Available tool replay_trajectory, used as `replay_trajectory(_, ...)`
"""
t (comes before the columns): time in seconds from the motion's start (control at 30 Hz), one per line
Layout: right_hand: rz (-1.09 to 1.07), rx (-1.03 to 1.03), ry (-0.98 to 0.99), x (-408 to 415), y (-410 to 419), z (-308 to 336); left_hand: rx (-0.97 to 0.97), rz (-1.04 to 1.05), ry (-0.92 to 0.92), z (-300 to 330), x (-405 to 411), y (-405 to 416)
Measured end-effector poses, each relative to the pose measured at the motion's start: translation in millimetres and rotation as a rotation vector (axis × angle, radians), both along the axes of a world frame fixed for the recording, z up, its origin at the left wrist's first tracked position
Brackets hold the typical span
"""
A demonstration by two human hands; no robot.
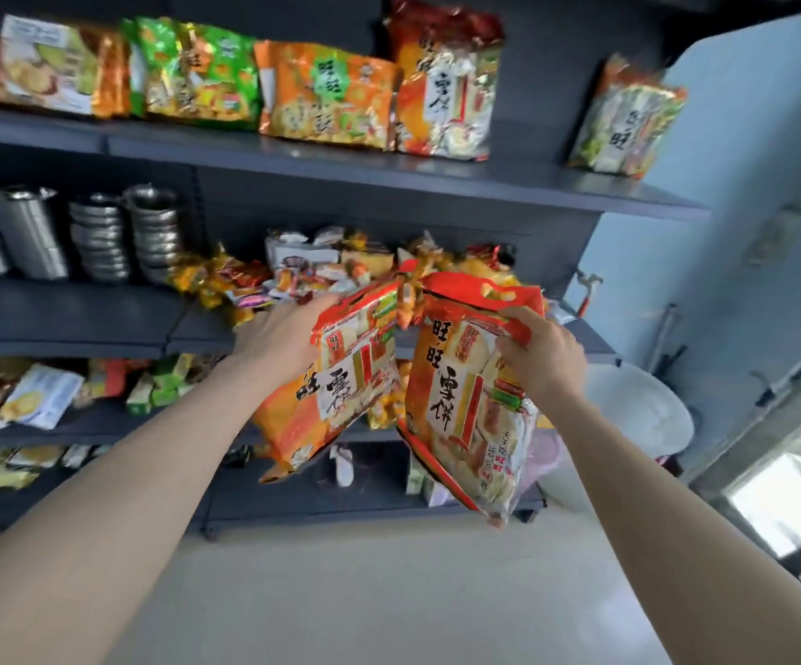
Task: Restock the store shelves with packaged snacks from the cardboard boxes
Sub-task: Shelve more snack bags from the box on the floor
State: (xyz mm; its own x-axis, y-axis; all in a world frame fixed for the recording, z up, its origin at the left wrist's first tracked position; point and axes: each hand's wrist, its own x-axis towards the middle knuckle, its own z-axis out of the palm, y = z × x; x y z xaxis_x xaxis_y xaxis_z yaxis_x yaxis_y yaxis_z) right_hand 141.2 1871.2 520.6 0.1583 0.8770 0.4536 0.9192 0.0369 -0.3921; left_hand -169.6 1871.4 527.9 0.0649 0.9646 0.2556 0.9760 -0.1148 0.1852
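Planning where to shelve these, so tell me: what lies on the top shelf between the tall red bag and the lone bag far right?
Nothing: the head view shows bare top shelf between the tall red bag and the lone bag.

Orange-red snack bags [336, 376] with black characters, dark grey shelves [389, 172], pale blue wall [734, 261].

1. Both my bare arms reach forward and up, the forearms coming in from the lower corners and drawing closer at the hands.
2. My left hand [283, 336] shows its back to me, fingers wrapped round the upper left edge of a snack bag [336, 376] and closed on it.
3. My right hand [545, 360], just right of that bag, is curled into a pinch on the top of a second snack bag [466, 415], knuckles toward me.
4. Both wrists are straight; the hands are near each other, not touching.
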Motion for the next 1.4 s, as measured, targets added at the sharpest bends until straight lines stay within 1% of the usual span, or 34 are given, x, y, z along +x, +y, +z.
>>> replay_trajectory(0.1,-0.022,0.059,0.039,55.8,15.4,28.1,0.067,-0.053,0.062,26.8,40.5,22.6)
replay_trajectory(0.2,-0.017,0.121,0.076,99.2,35.2,60.2,0.12,-0.095,0.082,58.8,69.2,47.5)
replay_trajectory(0.33,0.002,0.23,0.162,140.7,65.6,112.5,0.089,-0.173,0.071,118.2,93.6,81.2)
replay_trajectory(0.53,0.052,0.355,0.322,175.1,124.3,195.8,0.059,-0.314,0.019,213.5,108.9,148.9)
replay_trajectory(0.67,0.042,0.452,0.389,192.3,168.9,245.6,0.105,-0.344,0.012,270.4,107.7,206.3)
replay_trajectory(0.8,-0.019,0.571,0.458,203.9,215.0,280.1,0.167,-0.367,-0.04,314.9,106.5,262.1)
replay_trajectory(0.9,-0.078,0.65,0.511,206.4,252.6,287.2,0.237,-0.376,-0.027,333.4,112.4,297.1)
replay_trajectory(0.97,-0.12,0.674,0.494,203.9,279.8,284.6,0.272,-0.368,0.031,336.6,121.0,320.0)
replay_trajectory(1.03,-0.127,0.681,0.461,203.2,308.8,280.7,0.264,-0.366,0.085,333.2,133.0,343.4)
replay_trajectory(1.1,-0.085,0.667,0.407,203.4,340.9,275.9,0.232,-0.368,0.123,327.9,146.3,366.3)
replay_trajectory(1.23,-0.001,0.628,0.199,205.1,403.9,261.8,0.236,-0.34,0.231,323.3,168.8,401.1)
replay_trajectory(1.33,0.092,0.624,0.149,203.4,435.1,259.3,0.224,-0.276,0.273,327.6,187.2,421.1)
replay_trajectory(1.4,0.175,0.629,0.147,189.9,439.6,250.0,0.252,-0.241,0.333,328.1,194.2,422.1)
